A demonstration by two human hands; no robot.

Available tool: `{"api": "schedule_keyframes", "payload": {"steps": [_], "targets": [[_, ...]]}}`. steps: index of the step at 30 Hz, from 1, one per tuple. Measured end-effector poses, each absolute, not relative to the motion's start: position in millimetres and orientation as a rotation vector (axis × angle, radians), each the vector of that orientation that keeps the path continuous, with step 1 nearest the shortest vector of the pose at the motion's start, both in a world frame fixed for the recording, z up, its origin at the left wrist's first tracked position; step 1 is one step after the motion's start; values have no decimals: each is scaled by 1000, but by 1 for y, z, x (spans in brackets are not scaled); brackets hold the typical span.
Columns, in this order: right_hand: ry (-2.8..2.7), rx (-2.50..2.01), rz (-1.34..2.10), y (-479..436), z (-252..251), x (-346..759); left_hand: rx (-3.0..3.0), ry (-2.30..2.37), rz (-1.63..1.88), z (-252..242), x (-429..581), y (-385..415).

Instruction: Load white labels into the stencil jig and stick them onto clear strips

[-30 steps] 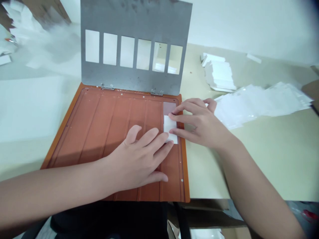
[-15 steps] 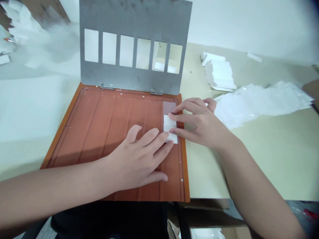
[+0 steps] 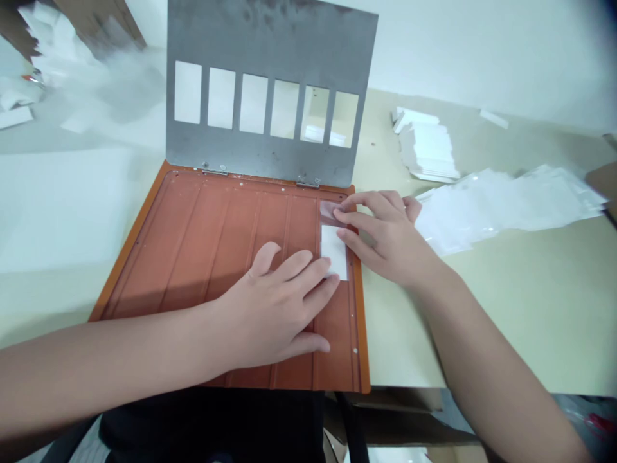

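Note:
A white card (image 3: pixel 332 247) lies at the right side of an orange-brown grooved tray (image 3: pixel 226 218). Above the card is a strip of clear, greyish plastic film (image 3: pixel 328 211), which looks slightly raised or creased. The fingertips of my right hand (image 3: pixel 385 228) are drawn together at this film, its thumb by the card's upper right edge. My left hand (image 3: pixel 284 305) is palm down with fingers spread, two fingertips resting on the card's lower left part. A grey metal lid (image 3: pixel 270 157) with a row of rectangular windows stands raised, hinged to the tray's back edge.
To the right, a stack of white cards (image 3: pixel 429 151) and a fanned row of glossy plastic sleeves (image 3: pixel 506 199) lie on the pale table (image 3: pixel 511 315). White scraps (image 3: pixel 58 38) are heaped at the back left. Cardboard (image 3: pixel 409 427) shows below the table edge.
My right fingertips have moved up from the white card onto the clear film and drawn closer together. More of the card shows. My left hand keeps its place on the card.

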State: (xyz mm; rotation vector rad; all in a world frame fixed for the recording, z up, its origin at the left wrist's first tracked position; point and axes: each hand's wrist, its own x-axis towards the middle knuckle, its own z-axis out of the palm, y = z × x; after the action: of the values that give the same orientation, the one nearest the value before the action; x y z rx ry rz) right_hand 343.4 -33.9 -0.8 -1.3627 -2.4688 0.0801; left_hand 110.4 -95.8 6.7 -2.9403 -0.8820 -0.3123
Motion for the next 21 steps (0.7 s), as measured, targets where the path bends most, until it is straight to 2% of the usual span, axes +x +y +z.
{"api": "schedule_keyframes", "payload": {"steps": [12, 21], "targets": [[-2291, -1286, 202, -37, -6, 341, -2952, -900, -257, 7, 110, -96], [-2381, -1102, 127, -37, 1, 342, -2919, -886, -281, 6, 110, -96]]}}
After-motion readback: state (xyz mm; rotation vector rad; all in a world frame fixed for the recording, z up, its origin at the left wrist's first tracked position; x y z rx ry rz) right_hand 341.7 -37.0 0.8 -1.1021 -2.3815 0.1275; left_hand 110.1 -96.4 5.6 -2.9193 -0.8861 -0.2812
